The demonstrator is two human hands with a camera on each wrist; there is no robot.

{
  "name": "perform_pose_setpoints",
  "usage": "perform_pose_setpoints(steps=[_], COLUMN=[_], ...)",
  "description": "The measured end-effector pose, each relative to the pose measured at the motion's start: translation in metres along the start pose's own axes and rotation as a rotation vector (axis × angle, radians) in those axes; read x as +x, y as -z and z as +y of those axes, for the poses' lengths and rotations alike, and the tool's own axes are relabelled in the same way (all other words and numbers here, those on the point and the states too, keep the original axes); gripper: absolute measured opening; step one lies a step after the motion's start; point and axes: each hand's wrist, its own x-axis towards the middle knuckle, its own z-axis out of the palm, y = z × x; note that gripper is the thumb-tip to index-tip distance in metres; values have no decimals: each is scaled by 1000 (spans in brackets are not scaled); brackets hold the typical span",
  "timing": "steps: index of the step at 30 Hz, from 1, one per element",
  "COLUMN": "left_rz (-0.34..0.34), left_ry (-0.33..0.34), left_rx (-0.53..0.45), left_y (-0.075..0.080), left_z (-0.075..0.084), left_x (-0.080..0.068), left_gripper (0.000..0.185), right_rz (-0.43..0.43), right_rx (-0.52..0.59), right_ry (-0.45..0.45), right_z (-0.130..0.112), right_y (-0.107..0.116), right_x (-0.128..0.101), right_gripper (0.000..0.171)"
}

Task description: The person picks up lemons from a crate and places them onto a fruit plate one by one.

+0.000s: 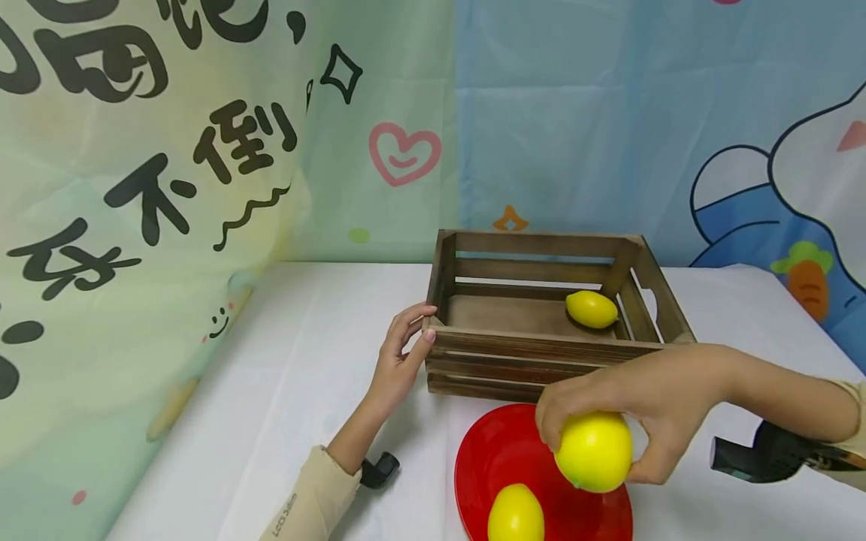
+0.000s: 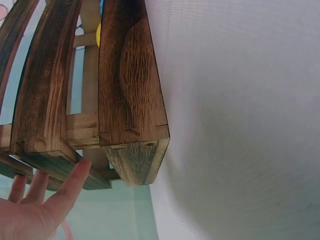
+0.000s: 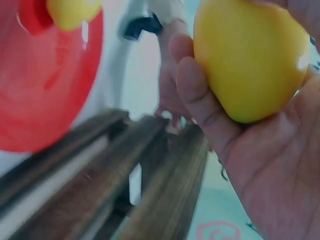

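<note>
We saw the right hand [image 1: 643,421] wrapped around a yellow lemon [image 1: 594,451], held above the red plate [image 1: 494,458] near its 2 o'clock rim. A second lemon [image 1: 516,515] lay on the plate at 6 o'clock. The left hand [image 1: 399,361], fingers loosely spread, touched the wooden crate [image 1: 528,353] at its 9 o'clock corner on the bench [image 1: 284,391]; a third lemon [image 1: 591,309] sat inside.

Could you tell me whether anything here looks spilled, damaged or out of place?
Nothing stands out. The wooden crate sits upright with one lemon inside, another lemon lies on the red plate, and nothing looks spilled or broken.
</note>
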Motion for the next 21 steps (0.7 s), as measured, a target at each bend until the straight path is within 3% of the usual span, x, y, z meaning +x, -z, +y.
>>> perform_pose_setpoints(steps=[7, 13, 16, 21], left_rz=[1, -3, 1, 4], left_ry=[-5, -4, -3, -3], left_rx=[-1, -2, -1, -2], left_y=[0, 0, 0, 0], left_z=[1, 2, 1, 0], left_x=[0, 0, 0, 0], left_gripper=[34, 35, 35, 34], right_rz=[38, -25, -54, -73], right_rx=[-169, -248, -240, -134], right_ry=[79, 29, 23, 16], right_z=[8, 21, 29, 38], right_y=[-31, -58, -68, -84], right_x=[9, 9, 8, 10], right_gripper=[63, 48, 45, 42])
